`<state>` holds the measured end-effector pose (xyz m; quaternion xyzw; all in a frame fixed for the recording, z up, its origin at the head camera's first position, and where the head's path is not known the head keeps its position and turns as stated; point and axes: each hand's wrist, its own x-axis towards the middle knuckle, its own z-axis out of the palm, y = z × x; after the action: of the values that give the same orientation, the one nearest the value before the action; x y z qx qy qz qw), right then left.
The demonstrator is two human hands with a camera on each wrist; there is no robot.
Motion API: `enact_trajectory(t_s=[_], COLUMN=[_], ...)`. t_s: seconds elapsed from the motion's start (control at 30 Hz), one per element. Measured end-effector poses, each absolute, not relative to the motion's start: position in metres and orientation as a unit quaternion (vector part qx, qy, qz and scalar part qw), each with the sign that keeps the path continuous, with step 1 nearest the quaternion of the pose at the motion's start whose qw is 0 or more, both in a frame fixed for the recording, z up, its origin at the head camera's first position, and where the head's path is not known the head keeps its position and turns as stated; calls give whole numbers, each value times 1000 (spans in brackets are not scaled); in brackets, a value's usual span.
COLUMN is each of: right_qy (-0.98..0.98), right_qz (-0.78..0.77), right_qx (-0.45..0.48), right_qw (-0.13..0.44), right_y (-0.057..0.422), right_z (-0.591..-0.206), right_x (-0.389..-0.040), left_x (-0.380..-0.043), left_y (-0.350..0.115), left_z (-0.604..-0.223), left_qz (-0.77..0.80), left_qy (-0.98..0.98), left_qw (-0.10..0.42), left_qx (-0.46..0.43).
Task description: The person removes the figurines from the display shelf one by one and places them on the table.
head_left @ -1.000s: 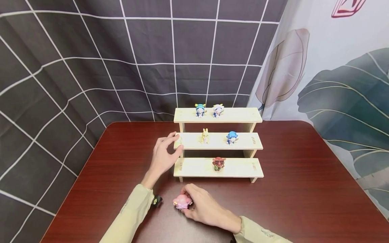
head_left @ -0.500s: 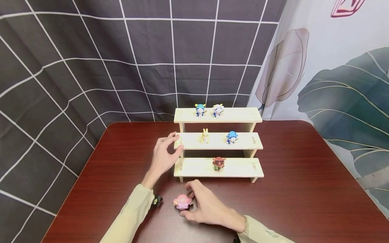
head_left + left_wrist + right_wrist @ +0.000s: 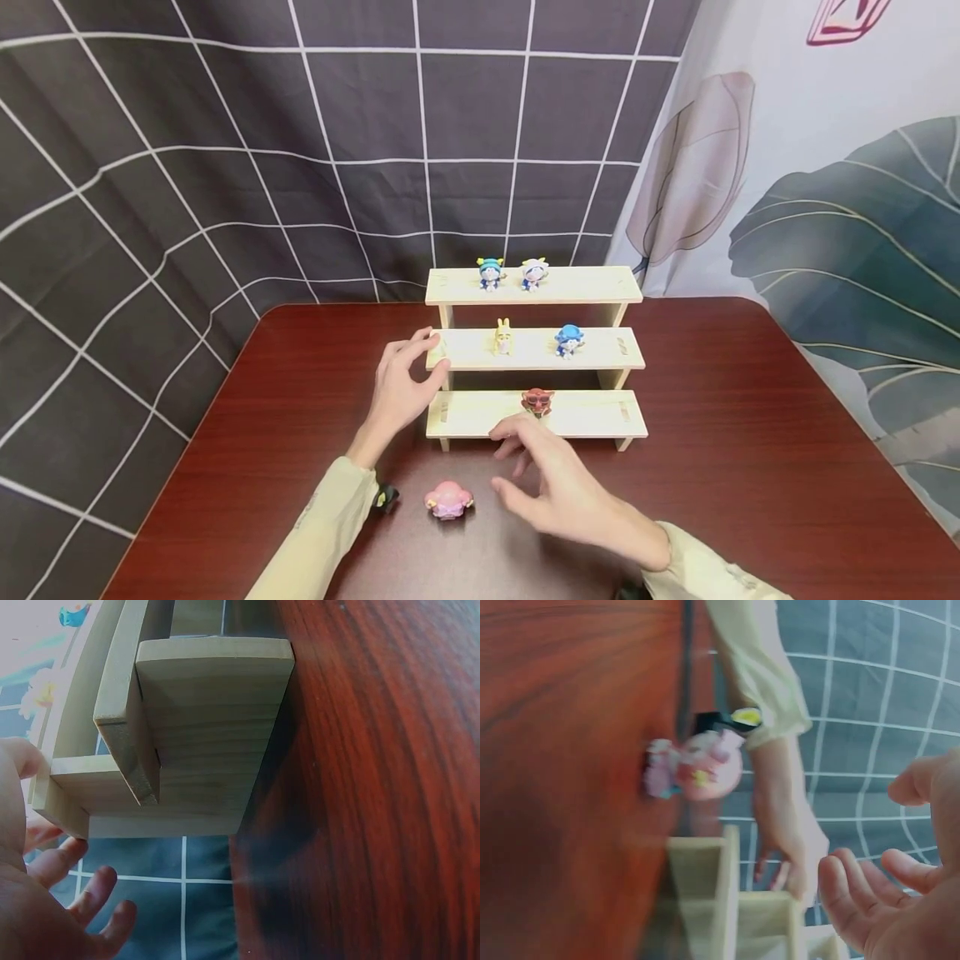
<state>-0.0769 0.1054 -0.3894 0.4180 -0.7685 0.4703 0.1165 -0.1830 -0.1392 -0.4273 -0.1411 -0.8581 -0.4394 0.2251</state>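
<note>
My left hand grips the left end of the middle board of a three-step wooden display rack. In the left wrist view its thumb and fingers lie on either side of the board's end. My right hand is held over the table in front of the rack, fingers loosely bent and holding nothing. Left of it, apart from its fingers, a pink figurine stands on the table; the right wrist view shows the same pink figurine, blurred.
A red figurine is on the bottom board, its lower part hidden by my right hand. A yellow rabbit figurine and a blue-hatted one stand on the middle board. The top board bears a green-hatted figurine and a white-hatted one.
My right hand has let go of the pink figurine and moved right and slightly up, away from it. The figurine stays on the table. My left hand keeps its hold on the rack.
</note>
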Motion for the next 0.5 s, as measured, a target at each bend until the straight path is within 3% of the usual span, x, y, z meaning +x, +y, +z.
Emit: enact_trajectory(t_s=[0.5], right_qy=[-754], right_qz=[498], right_qx=[396], right_qw=[162], right_y=[138], right_z=[-338], right_x=[-121], left_x=[-182], left_y=[-140], left_z=[-426], left_qz=[-437], left_qy=[-861], left_qw=[222], left_qx=[-137])
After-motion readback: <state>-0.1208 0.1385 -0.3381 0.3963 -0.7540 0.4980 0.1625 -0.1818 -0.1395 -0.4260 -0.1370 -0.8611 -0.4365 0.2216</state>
